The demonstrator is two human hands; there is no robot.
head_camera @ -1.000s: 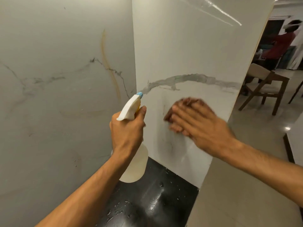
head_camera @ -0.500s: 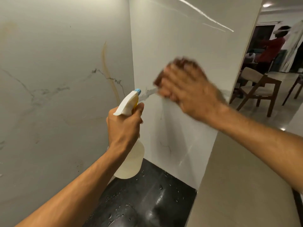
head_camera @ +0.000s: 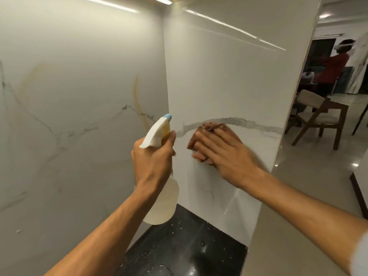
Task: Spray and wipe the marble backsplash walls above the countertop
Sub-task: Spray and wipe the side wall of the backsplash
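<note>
Worktop: the black worktop (head_camera: pixel 185 248) lies lowest in the view, under both forearms, with water drops on it.
Spray bottle: the pale spray bottle (head_camera: pixel 163 204) hangs above the worktop, close to the corner, and its blue nozzle points to the right wall, as it did half a second ago.
Left hand: the left hand (head_camera: pixel 153 158) holds the bottle by the neck. Its grip is fingers curled round the neck with the forefinger at the trigger, unchanged from before.
Right hand: the right hand (head_camera: pixel 223 154) lies flat on the right wall. Its grip is straight fingers, a little spread, pressing on the cloth. Half a second ago it covered the grey vein and stood higher than the nozzle; now only the fingertips reach the vein and the palm is below it.
Cloth: the brown cloth (head_camera: pixel 191 143) is between the fingers and the wall, showing at the fingertips.
Right wall: the marble right wall (head_camera: pixel 219 76) carries the grey vein (head_camera: pixel 251 123), now again seen on both sides of the hand.
Left wall: the marble left wall (head_camera: pixel 69 96) has thin dark veins and a yellowish streak.
Beyond: a wooden chair (head_camera: pixel 320 116) stands on the shiny floor, and a person in red (head_camera: pixel 334 70) stands behind it.
</note>
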